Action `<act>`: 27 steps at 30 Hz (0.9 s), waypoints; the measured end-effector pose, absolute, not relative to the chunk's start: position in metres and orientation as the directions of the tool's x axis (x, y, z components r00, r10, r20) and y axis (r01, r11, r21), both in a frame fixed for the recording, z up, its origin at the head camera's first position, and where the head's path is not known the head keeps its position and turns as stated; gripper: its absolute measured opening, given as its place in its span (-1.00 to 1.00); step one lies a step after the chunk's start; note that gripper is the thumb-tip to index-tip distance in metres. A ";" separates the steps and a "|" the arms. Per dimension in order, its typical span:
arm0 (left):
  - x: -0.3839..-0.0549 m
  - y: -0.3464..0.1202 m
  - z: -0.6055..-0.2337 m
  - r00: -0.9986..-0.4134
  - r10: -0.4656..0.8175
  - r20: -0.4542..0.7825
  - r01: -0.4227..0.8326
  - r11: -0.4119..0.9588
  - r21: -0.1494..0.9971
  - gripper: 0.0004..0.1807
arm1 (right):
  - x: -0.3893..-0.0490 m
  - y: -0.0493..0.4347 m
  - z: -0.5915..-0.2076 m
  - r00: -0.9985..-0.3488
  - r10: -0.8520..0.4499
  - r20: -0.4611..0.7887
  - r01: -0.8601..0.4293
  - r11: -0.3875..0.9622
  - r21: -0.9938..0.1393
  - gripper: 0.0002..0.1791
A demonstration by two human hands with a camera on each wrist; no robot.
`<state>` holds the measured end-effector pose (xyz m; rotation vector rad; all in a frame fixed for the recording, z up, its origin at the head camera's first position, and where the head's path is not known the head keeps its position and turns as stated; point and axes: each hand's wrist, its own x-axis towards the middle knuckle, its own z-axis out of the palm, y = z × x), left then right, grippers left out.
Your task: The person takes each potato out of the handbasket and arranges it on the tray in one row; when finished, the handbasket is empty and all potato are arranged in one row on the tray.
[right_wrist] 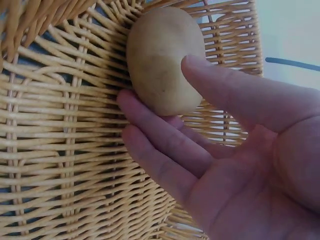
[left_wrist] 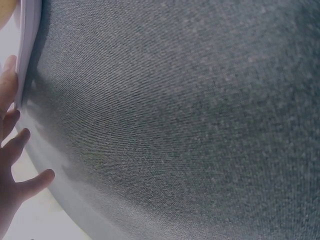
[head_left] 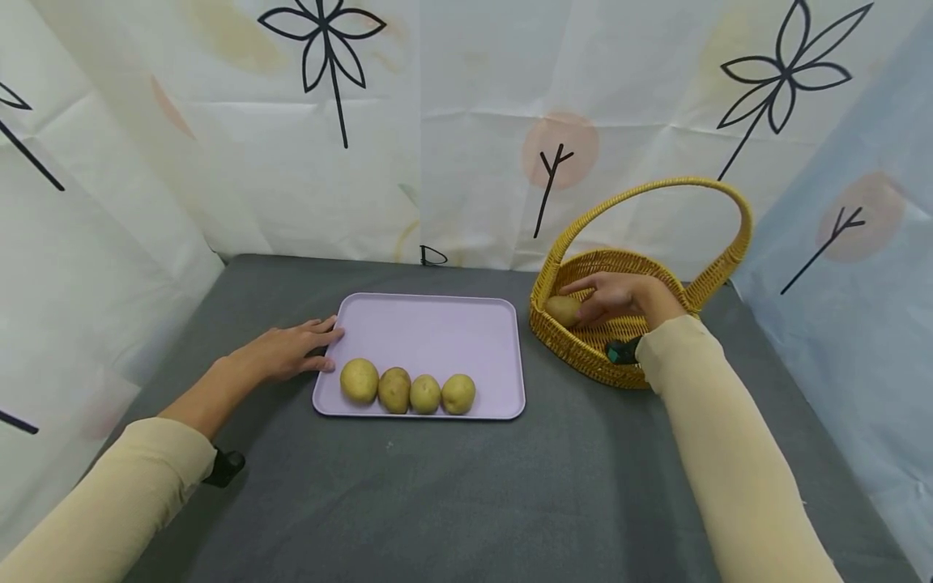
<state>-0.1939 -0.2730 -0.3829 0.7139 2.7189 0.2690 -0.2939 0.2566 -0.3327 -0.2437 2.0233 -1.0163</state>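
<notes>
Inside the yellow wicker basket point(head_left: 590, 366), my right hand point(head_left: 614, 298) holds a potato point(head_left: 564, 311) near the left wall. The right wrist view shows the thumb against one side of this potato point(right_wrist: 160, 55) and the fingers point(right_wrist: 165, 137) round its lower end. At the left edge of the lilac tray point(head_left: 430, 324), my left hand point(head_left: 287, 350) rests with its fingers spread, touching the rim. A row of several potatoes point(head_left: 394, 390) lies along the tray's front edge. Only part of the left hand point(left_wrist: 12, 165) shows in the left wrist view.
A tall handle point(head_left: 656, 188) arches over the basket. Dark grey cloth point(head_left: 466, 494) covers the table. White patterned curtain point(head_left: 466, 162) hangs behind it and at the sides, close behind the basket.
</notes>
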 end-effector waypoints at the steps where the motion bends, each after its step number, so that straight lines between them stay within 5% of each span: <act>1: -0.194 -0.274 -0.384 -0.825 0.504 -0.255 0.445 0.858 0.257 -0.25 | -0.294 0.255 -0.333 -0.632 -0.493 -0.598 0.187 0.652 -0.735 -0.27; 17: -0.195 -0.276 -0.386 -0.827 0.498 -0.260 0.439 0.862 0.254 -0.25 | -0.291 0.231 -0.318 -0.662 -0.501 -0.557 -0.031 0.761 -0.648 -0.33; 27: -0.197 -0.277 -0.387 -0.828 0.497 -0.260 0.438 0.862 0.255 -0.25 | -0.279 0.242 -0.302 -0.687 -0.617 -0.383 -0.343 0.741 -0.578 -0.39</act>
